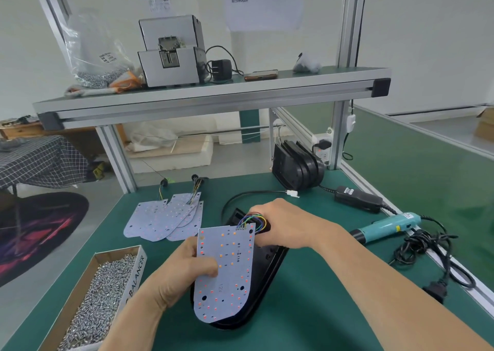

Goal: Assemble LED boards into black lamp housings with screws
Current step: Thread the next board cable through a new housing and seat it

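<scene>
On the green desk (320, 318), head view: the black lamp housing (270, 265) lies flat in front of me, and the LED board (227, 270) is held tilted over it, LEDs up. My left hand (187, 268) pinches the board's left edge, thumb on its face, fingers behind. My right hand (280, 225) has its fingers curled round the wire harness (255, 218) at the board's far end. Left of the housing stands a cardboard box (136, 276) of screws (101, 305). Spare LED boards (160, 222) lie fanned beyond it. Stacked housings (296, 166) stand at the far right, and the electric screwdriver (387, 226) lies near the right edge.
</scene>
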A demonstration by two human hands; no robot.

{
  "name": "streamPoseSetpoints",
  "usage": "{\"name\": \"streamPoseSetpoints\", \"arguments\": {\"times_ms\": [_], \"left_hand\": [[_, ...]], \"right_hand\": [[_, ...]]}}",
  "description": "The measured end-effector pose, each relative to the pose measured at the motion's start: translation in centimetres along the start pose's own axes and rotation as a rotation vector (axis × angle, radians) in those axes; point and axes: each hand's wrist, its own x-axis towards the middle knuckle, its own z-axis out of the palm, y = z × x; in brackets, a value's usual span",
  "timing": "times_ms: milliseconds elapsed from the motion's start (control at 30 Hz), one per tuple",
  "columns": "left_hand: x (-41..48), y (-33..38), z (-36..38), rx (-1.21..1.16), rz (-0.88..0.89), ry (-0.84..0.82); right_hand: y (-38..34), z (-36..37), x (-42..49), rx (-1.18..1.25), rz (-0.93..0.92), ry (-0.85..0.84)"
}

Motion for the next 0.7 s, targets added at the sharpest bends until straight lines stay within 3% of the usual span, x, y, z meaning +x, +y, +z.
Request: {"name": "streamPoseSetpoints", "arguments": {"times_ms": [233,433,700], "left_hand": [[-0.1,-0.5,0.1,-0.039,-0.012,0.009],[-0.1,-0.5,0.0,-0.124,-0.029,-0.022],[-0.6,0.6,1.6,0.158,-0.013,-0.096]], "right_hand": [[-0.3,0.3,-0.5,-0.039,-0.027,0.000],[-0.1,1.4,-0.7,-0.066,-0.037,0.160],[0.5,1.3,-0.8,0.013,0.054,-0.061]]}}
